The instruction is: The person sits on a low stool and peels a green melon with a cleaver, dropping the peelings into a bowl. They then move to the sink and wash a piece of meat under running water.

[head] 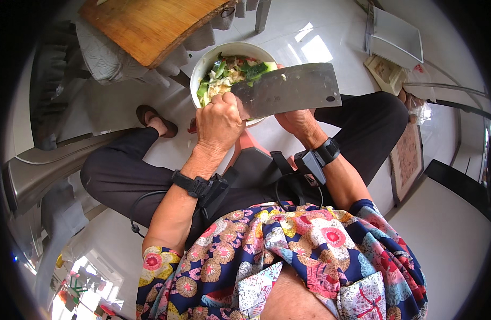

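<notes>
My left hand [220, 120] is closed around the handle end of a wide metal cleaver [297, 90], whose blade extends right across a white round container [194, 76]. Inside the container are chopped green vegetable pieces and pale, crumpled scraps [221, 84]. A dark-green-skinned vegetable piece [258, 71] with a pale cut face lies against the upper edge of the blade. My right hand [296, 120] is behind and below the blade, largely hidden by it; a fingertip shows above the blade beside the green piece. Whether it grips that piece is unclear. Small bits cling to the blade.
A wooden board [149, 24] rests on a cloth-covered table [105, 56] at the upper left. Upper right stand a white bin [395, 38] and a cream tray [385, 74]. My knees are spread either side of the container, above a tiled floor. Cables run by both wrist straps.
</notes>
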Demonstrator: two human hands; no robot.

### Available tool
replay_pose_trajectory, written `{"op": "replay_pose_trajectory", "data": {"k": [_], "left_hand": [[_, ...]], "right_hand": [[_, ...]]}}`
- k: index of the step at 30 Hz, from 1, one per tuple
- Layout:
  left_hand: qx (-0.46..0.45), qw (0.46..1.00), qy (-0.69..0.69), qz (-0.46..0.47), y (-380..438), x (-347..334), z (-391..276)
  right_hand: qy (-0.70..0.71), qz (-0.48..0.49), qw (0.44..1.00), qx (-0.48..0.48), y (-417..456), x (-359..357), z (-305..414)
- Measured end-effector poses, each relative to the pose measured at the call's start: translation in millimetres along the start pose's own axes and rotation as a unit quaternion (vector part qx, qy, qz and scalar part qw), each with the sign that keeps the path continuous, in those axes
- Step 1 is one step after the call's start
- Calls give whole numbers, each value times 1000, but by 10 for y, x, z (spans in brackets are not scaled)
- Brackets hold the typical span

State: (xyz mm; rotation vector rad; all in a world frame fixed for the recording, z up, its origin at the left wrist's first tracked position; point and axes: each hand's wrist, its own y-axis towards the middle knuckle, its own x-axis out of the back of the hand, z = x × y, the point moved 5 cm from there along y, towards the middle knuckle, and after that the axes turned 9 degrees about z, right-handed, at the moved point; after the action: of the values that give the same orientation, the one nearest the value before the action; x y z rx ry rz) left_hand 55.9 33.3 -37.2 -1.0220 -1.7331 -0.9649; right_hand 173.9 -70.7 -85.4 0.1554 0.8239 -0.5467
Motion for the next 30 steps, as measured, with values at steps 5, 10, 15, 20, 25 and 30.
{"op": "replay_pose_trajectory", "data": {"k": [5, 10, 15, 20, 25, 30], "left_hand": [[-30, 999, -41, 0, -5, -21, 109], [-18, 998, -52, 4, 18, -57, 106], [16, 998, -56, 20, 49, -12, 7], [122, 990, -56, 41, 240, 16, 477], [191, 948, -255, 12, 257, 106, 711], [128, 979, -153, 49, 187, 73, 400]], "right_hand": [[-252, 50, 966, 30, -45, 2, 135], [-695, 53, 714, 66, 5, 47, 260], [-199, -70, 966, -146, -30, -85, 42], [-271, 35, 943, -189, -235, -496, -183], [-155, 3, 979, -129, 129, -89, 162], [-55, 4, 990, -129, 121, -93, 124]]}}
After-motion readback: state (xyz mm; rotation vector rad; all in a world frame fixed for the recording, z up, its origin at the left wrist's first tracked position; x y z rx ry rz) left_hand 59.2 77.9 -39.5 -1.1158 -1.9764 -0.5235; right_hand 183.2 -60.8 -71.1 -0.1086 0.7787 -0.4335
